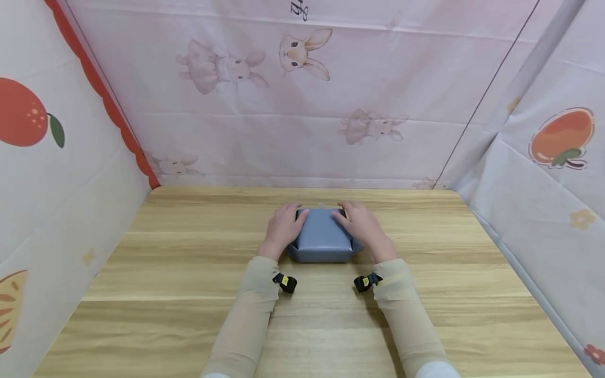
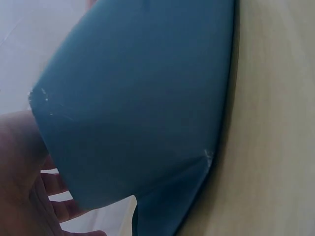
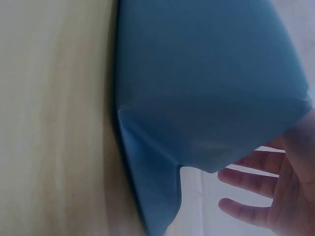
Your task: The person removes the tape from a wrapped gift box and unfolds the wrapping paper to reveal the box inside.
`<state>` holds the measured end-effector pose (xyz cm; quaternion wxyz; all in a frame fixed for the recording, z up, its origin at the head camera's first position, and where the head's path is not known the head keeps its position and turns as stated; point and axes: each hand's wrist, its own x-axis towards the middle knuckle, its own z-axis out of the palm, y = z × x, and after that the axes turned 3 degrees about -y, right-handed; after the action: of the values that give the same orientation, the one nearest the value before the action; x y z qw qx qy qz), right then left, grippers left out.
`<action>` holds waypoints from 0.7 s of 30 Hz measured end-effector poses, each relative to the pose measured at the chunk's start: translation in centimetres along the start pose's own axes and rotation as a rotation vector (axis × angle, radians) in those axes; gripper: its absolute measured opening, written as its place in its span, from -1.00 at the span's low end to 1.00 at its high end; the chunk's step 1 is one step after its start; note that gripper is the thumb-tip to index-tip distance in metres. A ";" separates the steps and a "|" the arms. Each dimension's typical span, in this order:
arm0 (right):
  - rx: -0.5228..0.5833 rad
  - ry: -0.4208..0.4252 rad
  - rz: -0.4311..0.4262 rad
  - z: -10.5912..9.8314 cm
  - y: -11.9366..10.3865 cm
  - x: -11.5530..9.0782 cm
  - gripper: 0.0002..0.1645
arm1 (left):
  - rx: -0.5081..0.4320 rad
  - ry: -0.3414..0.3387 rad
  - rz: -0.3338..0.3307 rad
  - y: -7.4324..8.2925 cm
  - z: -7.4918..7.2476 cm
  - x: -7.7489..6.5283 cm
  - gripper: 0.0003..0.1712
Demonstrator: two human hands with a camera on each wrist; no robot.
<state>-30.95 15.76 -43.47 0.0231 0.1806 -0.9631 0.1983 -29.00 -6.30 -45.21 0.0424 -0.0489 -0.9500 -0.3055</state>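
A box wrapped in smooth blue paper [image 1: 323, 231] lies on the wooden table, its near side facing me. My left hand [image 1: 283, 227] is at its far left corner, thumb on the top edge and fingers bent down past the corner. At the far right corner my right hand [image 1: 361, 224] holds it the same way. In the left wrist view, a folded flap [image 2: 170, 204] of the blue paper juts out low beside the table. The right wrist view has a similar pointed flap [image 3: 152, 172], with spread fingertips [image 3: 236, 178] beyond the paper's edge.
The light wooden table [image 1: 189, 273] reaches the pink rabbit-print backdrop [image 1: 264, 142] behind the box. White fruit-print cloths [image 1: 56, 199] close off the left and right sides. A black wrist camera [image 1: 285, 282] is strapped at each wrist.
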 end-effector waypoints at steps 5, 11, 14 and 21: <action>-0.014 -0.019 -0.005 0.3 0.2 0.5 -0.36 | 0.021 -0.022 -0.003 0.1 0.0 0.2 -0.40; -0.003 0.009 -0.032 0.0 0.2 0.5 -0.42 | 0.026 0.010 0.011 0.2 0.1 0.4 -0.42; -0.005 0.012 -0.036 -0.3 0.1 0.4 -0.44 | 0.026 0.013 0.013 0.3 0.0 0.4 -0.42; -0.014 0.022 -0.041 -0.5 0.0 0.1 -0.47 | 0.038 0.003 0.013 0.7 -0.5 0.0 -0.43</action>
<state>-31.04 15.96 -43.05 0.0387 0.1978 -0.9602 0.1932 -28.87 -6.04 -44.43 0.0470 -0.0540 -0.9553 -0.2870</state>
